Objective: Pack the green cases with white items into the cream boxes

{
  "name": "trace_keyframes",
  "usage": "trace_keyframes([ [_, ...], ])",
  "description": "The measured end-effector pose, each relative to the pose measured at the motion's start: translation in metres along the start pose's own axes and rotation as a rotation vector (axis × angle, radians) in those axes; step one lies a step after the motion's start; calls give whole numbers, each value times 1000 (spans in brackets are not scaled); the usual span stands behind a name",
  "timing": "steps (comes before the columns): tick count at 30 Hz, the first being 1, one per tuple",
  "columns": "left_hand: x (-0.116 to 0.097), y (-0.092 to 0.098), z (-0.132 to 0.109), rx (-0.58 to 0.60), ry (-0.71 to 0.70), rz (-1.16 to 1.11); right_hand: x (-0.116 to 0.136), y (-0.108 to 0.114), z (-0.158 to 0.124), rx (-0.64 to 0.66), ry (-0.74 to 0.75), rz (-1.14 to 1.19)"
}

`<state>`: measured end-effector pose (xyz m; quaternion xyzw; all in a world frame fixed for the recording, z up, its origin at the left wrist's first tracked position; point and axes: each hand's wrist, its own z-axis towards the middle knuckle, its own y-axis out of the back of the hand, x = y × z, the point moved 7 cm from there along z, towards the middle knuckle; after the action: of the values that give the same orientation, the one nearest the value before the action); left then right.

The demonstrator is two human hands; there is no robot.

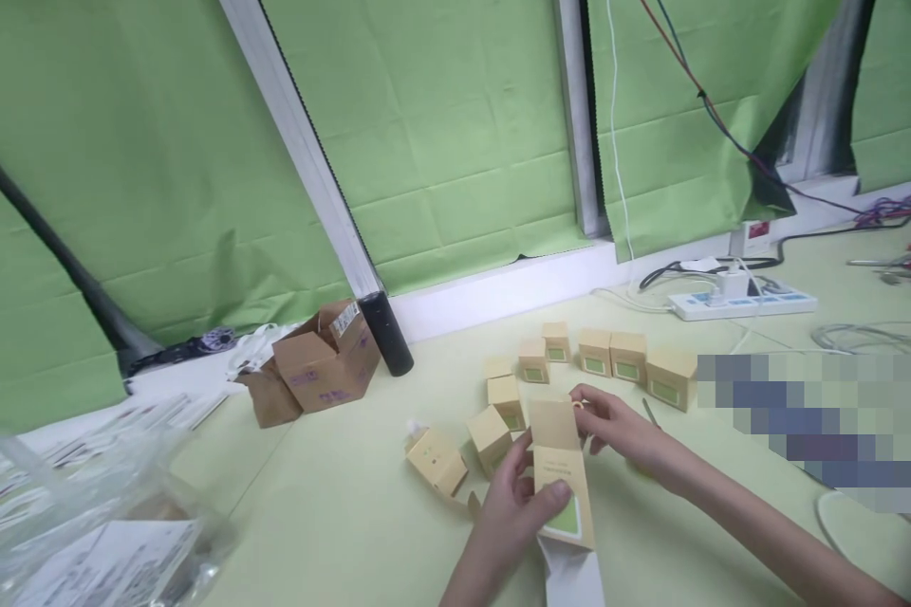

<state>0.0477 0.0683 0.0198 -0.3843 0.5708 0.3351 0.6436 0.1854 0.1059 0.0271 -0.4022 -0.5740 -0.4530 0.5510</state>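
A small tan cardboard box (562, 455) with a green-and-white label is held up at the lower middle, its top flap raised. My left hand (516, 498) grips it from the left, with the thumb across the front by the label. At the upper right edge of the flap, the curled fingers of my right hand (604, 422) pinch the cardboard; their tips are partly hidden. A white paper or card piece (573, 574) shows just below the box. Left of my left hand lies an open small box (436, 462) with its flaps out, beside another small box (490, 439).
Several small tan boxes (630, 356) stand in an arc behind my hands. A brown carton (327, 356) and a black cylinder (385, 334) stand by the wall. A power strip (744, 303) with cables lies at right, plastic bags (120, 531) at left.
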Motion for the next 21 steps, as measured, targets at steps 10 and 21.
trace_keyframes([
  [10,21,4,-2,-85,76,-87,-6,-12,-9,66,-112,-124],
  [21,-1,21,-14,-351,-19,-271,36,-66,-66,388,778,-1084],
])
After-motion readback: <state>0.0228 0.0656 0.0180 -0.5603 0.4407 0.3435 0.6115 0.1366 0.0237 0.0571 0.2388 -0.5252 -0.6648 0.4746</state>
